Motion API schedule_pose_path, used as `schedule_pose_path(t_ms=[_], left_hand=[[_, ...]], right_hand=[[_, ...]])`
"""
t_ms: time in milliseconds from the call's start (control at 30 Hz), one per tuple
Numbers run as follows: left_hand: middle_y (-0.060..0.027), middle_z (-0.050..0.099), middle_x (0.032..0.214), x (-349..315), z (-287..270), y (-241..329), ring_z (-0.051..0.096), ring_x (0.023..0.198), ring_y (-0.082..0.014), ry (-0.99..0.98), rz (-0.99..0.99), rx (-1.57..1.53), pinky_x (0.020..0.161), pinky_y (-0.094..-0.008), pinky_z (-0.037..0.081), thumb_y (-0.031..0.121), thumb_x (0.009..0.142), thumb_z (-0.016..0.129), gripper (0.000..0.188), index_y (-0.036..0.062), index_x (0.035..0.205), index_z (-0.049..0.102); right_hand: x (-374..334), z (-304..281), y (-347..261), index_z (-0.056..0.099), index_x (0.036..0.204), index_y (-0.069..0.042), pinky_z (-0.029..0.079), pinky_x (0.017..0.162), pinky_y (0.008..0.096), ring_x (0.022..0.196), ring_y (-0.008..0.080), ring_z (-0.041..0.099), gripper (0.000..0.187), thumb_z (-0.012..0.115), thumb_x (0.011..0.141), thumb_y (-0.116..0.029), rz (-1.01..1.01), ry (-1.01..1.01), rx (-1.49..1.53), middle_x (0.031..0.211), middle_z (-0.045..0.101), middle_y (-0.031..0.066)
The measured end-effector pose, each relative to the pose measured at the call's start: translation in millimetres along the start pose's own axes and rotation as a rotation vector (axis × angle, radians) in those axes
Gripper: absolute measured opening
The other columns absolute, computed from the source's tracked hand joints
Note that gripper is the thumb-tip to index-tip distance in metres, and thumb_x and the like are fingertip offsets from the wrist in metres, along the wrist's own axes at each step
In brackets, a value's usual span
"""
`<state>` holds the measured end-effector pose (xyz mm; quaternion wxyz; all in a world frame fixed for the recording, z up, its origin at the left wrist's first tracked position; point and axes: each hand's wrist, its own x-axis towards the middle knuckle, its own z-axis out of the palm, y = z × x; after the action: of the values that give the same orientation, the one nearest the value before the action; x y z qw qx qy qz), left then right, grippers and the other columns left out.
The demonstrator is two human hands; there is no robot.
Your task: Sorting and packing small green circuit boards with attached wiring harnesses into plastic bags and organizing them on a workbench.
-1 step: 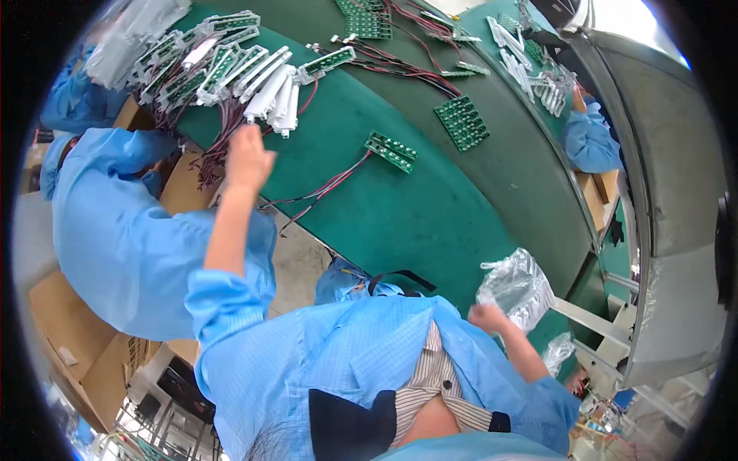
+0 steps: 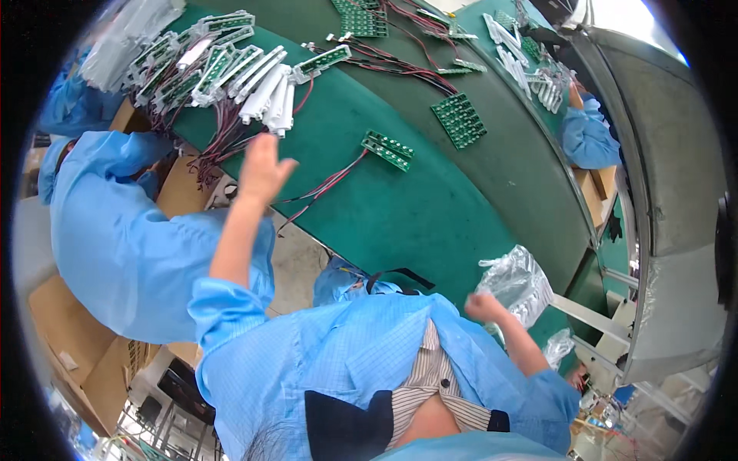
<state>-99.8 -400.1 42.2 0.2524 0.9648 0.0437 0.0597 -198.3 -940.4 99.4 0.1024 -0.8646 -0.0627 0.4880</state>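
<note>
My left hand [image 2: 264,170] hovers at the table's left edge, fingers stretched out and thumb apart, with nothing seen in it. Just beyond its fingertips lie white plastic housings [image 2: 278,106], beside a pile of clear-cased green circuit boards [image 2: 223,71] with red and black wires. My right hand [image 2: 484,307] is closed near a clear plastic bag [image 2: 516,283] of pale parts at the table's near right; whatever it may hold is hidden. Between the hands, two narrow green circuit boards [image 2: 388,150] with red and black leads lie on the green mat [image 2: 415,223].
A square green board panel [image 2: 459,121] and wired boards [image 2: 400,61] lie farther back. A person in blue [image 2: 146,238] sits at left; another sleeve [image 2: 589,138] shows at far right. Plastic bags [image 2: 127,46] stand at the far left. A grey metal frame [image 2: 653,192] rises at right.
My left hand has drawn back slightly toward me and to the right, its thumb more spread. My right hand has shifted slightly up and left, still closed. The boards lie as before.
</note>
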Motion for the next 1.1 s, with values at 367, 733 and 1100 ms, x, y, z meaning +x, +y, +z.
schedule_pose_path(t_ms=[367,733,1100], left_hand=[[-0.0093,0.054,0.073,-65,112,108,0.056,0.069,-0.0282,-0.121,0.262,-0.485,0.059,-0.0379,0.045,0.006,0.074,0.054,0.007,0.0075,0.081,0.053],[-0.0161,0.058,0.07,-3,72,189,0.058,0.066,-0.0313,-0.583,-0.184,-1.114,0.058,-0.0381,0.044,0.015,0.082,0.048,0.016,0.0024,0.085,0.056],[-0.0154,0.06,0.071,101,111,209,0.058,0.062,-0.0308,-0.726,0.765,-0.824,0.061,-0.0415,0.047,0.024,0.074,0.052,0.022,0.0042,0.072,0.061]], right_hand=[[131,-114,-106,0.053,0.078,-0.002,0.045,0.059,0.0399,0.068,0.0356,0.057,0.019,0.053,0.074,-0.02,-0.313,0.337,0.016,0.07,0.058,0.0186],[91,-168,-171,0.061,0.069,-0.004,0.041,0.044,0.0241,0.049,0.0119,0.055,0.033,0.052,0.082,-0.032,-0.015,0.042,0.612,0.061,0.061,0.003],[111,-98,-135,0.046,0.113,-0.005,0.04,0.088,0.0399,0.099,0.0246,0.052,0.041,0.028,0.093,-0.036,-0.119,0.243,2.137,0.102,0.057,0.0123]])
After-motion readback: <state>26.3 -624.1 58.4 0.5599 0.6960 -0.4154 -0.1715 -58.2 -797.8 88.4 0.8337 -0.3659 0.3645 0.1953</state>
